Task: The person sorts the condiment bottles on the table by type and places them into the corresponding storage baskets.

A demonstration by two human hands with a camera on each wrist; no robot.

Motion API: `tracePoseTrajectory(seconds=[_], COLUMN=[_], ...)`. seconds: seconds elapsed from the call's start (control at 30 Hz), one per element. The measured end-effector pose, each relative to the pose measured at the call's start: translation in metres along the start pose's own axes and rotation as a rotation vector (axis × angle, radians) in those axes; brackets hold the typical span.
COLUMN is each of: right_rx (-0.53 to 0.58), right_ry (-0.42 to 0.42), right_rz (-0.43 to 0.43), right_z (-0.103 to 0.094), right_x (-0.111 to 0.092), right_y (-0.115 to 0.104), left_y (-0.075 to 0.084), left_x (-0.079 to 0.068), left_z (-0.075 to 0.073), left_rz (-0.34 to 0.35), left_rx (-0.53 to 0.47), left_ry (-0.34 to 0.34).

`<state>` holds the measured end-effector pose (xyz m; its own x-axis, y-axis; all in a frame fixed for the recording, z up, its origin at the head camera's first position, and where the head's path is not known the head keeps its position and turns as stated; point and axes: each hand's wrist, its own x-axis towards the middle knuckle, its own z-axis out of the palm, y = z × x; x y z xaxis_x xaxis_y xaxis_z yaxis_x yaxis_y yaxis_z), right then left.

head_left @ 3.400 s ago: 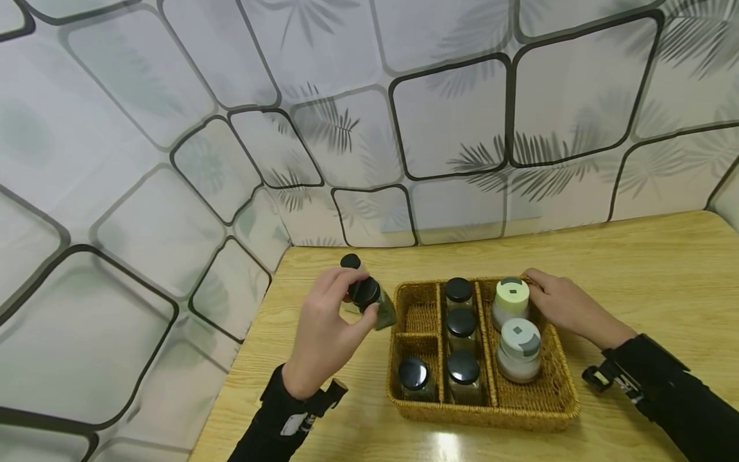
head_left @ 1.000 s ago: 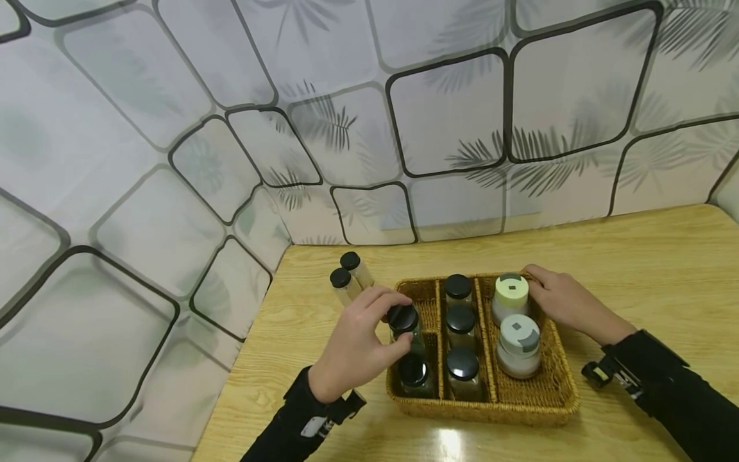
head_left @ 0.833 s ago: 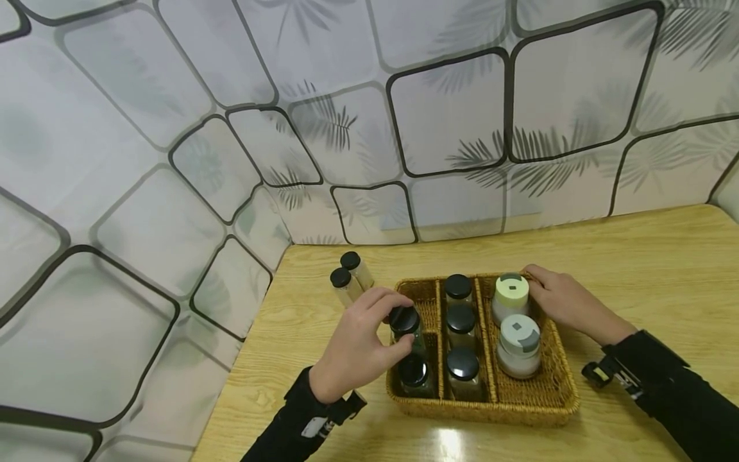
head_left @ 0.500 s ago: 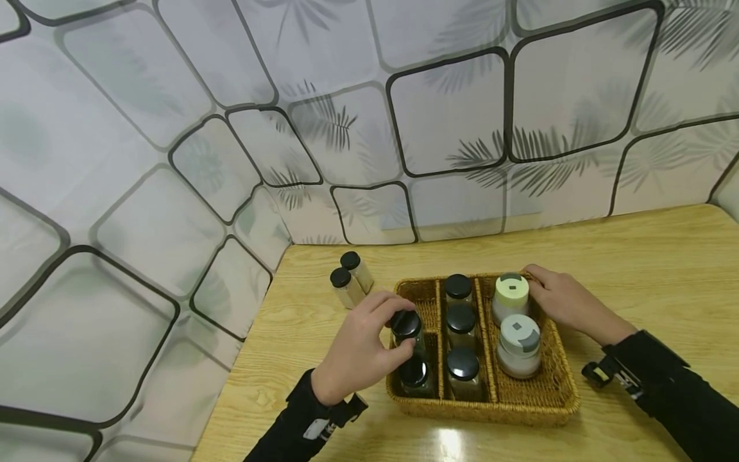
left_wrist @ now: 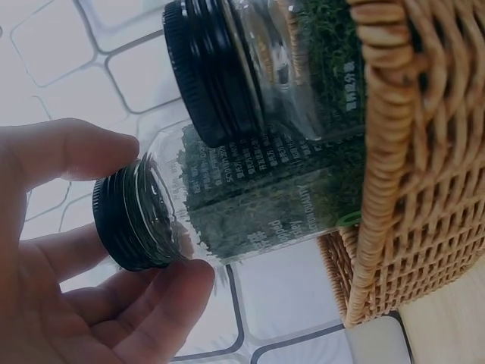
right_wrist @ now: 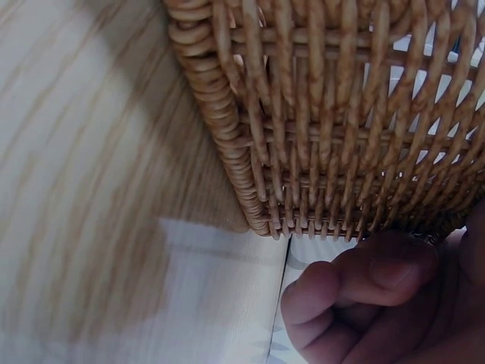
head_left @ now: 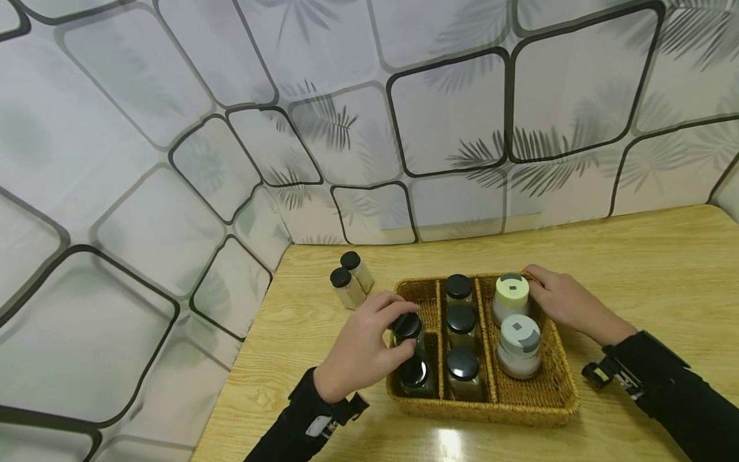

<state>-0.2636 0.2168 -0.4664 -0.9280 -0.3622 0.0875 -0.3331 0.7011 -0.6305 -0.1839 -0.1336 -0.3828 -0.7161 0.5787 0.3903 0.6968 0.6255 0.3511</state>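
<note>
My left hand [head_left: 366,346] pinches a glass jar of dried green herbs [left_wrist: 261,201] by its neck, just below the black lid. The jar is upright at the left side of the wicker basket [head_left: 485,416], its lower part inside behind the rim. Right in front of it stands another black-lidded herb jar [head_left: 416,372] in the front left compartment. At the basket's far right corner, my right hand [head_left: 568,308] grips the rim; in the right wrist view its curled fingers [right_wrist: 386,273] are against the woven wall.
Several black-lidded jars [head_left: 460,319] line the middle compartment. The right one holds a yellow-lidded jar [head_left: 511,294] and a white-lidded jar [head_left: 519,343]. Two slim black-capped bottles [head_left: 349,292] stand on the wooden table [head_left: 300,308] behind the left hand. Patterned fabric [head_left: 450,122] hangs behind.
My left hand has carried the herb jar rightward from beside the slim bottles to the basket's left side, then lowered it slightly. The right hand has kept its grip on the rim.
</note>
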Motion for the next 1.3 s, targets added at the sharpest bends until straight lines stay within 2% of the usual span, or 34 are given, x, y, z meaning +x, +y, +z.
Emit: tracePoseTrajectory(seconds=[0.4, 0.7, 1.3], right_rx=[0.020, 0.019, 0.029], right_ry=[-0.006, -0.009, -0.026], right_rz=[-0.002, 0.001, 0.016], right_z=[0.002, -0.001, 0.001], right_x=[0.001, 0.002, 0.001], right_y=[0.003, 0.002, 0.003], left_y=[-0.004, -0.007, -0.005], left_x=[0.002, 0.005, 0.003], left_z=[0.004, 0.004, 0.011], left_rz=[-0.003, -0.031, -0.099], left_rx=[-0.029, -0.067, -0.068], left_ry=[-0.068, -0.131, -0.169])
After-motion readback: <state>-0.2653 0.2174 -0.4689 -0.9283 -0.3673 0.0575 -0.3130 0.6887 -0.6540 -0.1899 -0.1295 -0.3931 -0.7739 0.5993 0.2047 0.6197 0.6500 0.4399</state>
